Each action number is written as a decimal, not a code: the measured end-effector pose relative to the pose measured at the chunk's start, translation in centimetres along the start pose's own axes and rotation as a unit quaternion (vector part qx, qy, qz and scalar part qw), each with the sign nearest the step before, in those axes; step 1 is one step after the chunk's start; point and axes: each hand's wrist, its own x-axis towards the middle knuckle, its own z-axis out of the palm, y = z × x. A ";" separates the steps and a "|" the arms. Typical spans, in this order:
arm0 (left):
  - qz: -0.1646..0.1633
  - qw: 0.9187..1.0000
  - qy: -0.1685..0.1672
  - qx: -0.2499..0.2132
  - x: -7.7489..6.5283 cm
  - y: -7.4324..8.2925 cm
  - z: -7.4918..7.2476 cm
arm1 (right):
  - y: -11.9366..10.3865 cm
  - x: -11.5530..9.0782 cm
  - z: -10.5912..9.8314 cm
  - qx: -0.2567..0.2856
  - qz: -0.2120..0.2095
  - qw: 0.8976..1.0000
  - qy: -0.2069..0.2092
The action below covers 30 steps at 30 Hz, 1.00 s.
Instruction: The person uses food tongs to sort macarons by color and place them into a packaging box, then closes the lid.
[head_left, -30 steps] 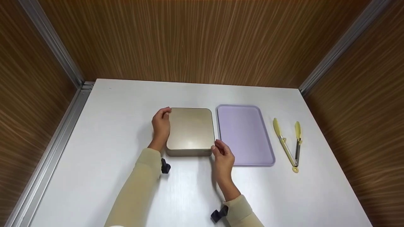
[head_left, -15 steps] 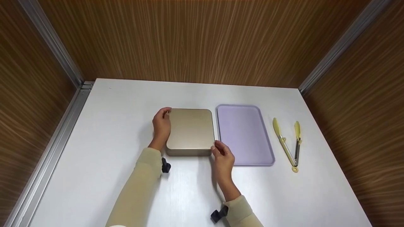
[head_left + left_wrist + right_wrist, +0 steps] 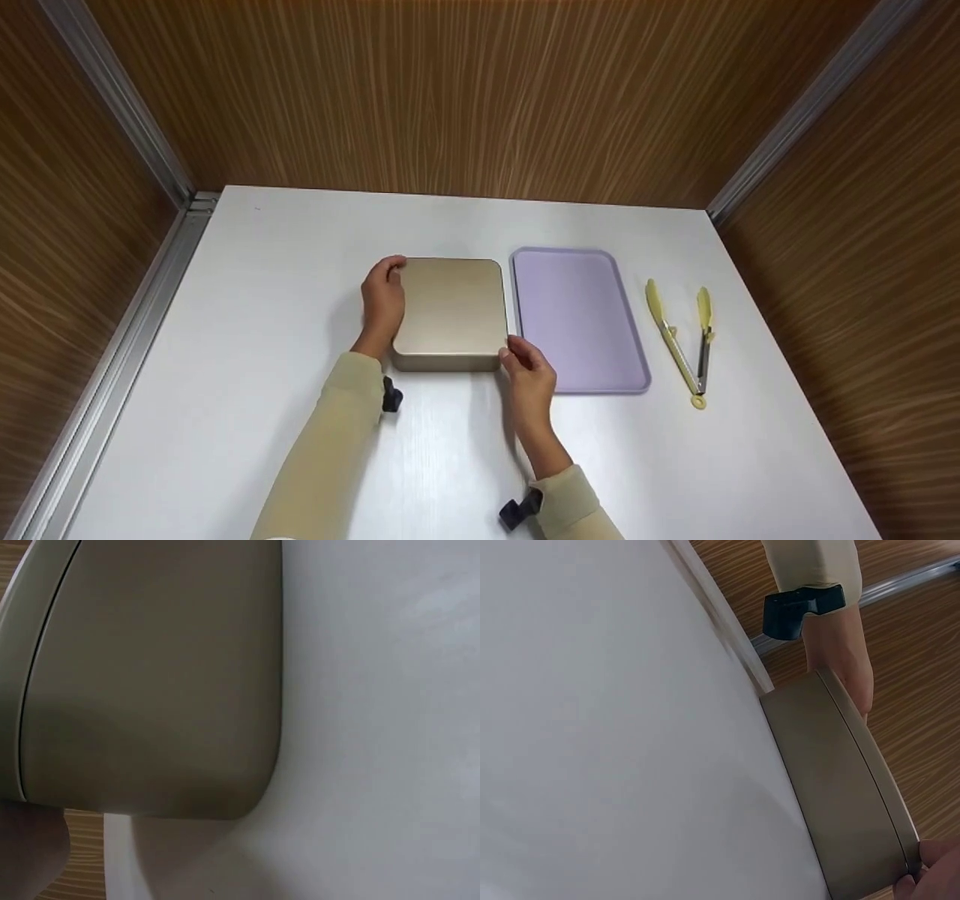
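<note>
A square gold metal tin (image 3: 450, 307) stands on the white table, its lid (image 3: 874, 757) on, with a thin dark seam running below the lid's rim. My left hand (image 3: 383, 304) lies along the tin's left side, fingers bent round the far left corner. In the left wrist view only a blurred bit of that hand (image 3: 30, 851) shows beside the lid's edge. At the near right corner my right hand (image 3: 531, 379) grips the lid's edge between thumb and fingers. The right wrist view shows these fingers (image 3: 937, 870) right at the seam.
A lilac rectangular tray (image 3: 581, 322) lies just right of the tin, partly overlapped by my right hand. Farther right rest spread tongs (image 3: 679, 352) with yellow tips. Wood-grain panels (image 3: 465, 97) enclose the back and sides of the table (image 3: 247, 337).
Both hands keep their places at the tin's corners. The whole view shifts very slightly; tin, tray and tongs stay where they were.
</note>
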 end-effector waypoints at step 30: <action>0.008 0.982 -0.079 0.169 -8.2 1.3 -3.4 | -1.8 8.6 6.7 -0.374 -0.157 0.889 -0.214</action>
